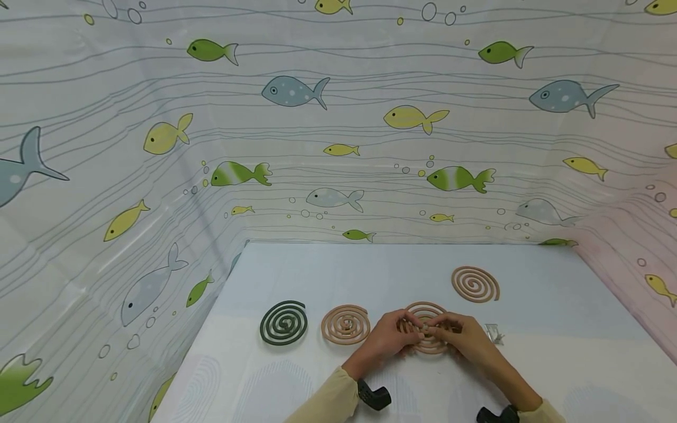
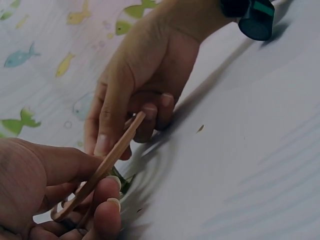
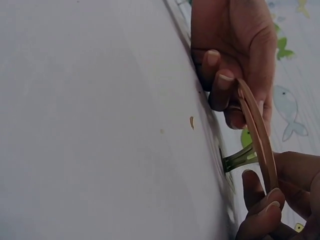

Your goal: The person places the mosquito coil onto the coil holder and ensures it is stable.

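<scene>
Both hands hold a brown mosquito coil [image 1: 427,352] just above the table. My left hand [image 1: 389,336] pinches its left side, and my right hand [image 1: 465,336] grips it from the right. Seen edge-on, the coil [image 2: 92,181] is tilted in the left wrist view. A small metal coil stand [image 3: 238,159] is at the coil's middle in the right wrist view, its far end near the tabletop. Fingers hide where stand and coil meet.
Left of the hands lie another brown coil [image 1: 345,324] and a dark green coil [image 1: 283,323]. A further brown coil [image 1: 475,284] lies back right. Loose metal stands [image 1: 493,333] are beside the right hand. Fish-patterned sheeting [image 1: 338,176] encloses the white table [image 1: 344,270].
</scene>
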{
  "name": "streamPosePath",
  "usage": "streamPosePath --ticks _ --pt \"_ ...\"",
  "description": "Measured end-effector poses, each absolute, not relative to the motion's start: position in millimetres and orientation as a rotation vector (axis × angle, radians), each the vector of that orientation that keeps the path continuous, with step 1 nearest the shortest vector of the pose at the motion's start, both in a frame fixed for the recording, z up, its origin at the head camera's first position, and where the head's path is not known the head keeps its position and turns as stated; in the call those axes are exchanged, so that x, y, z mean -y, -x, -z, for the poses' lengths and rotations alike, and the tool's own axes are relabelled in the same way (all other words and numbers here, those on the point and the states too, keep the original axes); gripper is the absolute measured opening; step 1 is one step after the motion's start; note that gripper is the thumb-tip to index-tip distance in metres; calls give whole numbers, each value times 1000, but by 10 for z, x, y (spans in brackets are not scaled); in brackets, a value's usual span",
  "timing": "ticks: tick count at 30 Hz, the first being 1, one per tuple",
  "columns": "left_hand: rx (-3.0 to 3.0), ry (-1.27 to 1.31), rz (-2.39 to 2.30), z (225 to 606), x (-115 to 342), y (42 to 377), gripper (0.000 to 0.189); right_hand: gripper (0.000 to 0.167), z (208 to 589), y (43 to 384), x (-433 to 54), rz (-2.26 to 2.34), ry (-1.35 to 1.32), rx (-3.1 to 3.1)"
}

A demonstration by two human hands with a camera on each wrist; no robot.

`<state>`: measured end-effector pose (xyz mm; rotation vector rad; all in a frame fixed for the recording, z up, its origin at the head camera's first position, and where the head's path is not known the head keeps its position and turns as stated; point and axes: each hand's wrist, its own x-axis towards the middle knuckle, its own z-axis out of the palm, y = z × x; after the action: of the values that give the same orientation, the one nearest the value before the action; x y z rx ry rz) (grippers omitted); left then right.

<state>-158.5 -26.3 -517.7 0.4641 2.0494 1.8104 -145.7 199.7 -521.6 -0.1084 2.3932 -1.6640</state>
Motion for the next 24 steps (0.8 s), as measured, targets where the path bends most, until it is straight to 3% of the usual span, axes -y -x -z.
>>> streamPosePath --ticks 24 --pt "-2006 -437 -1838 5185 277 1607 22 33 5244 1419 -1995 1642 67 -2430"
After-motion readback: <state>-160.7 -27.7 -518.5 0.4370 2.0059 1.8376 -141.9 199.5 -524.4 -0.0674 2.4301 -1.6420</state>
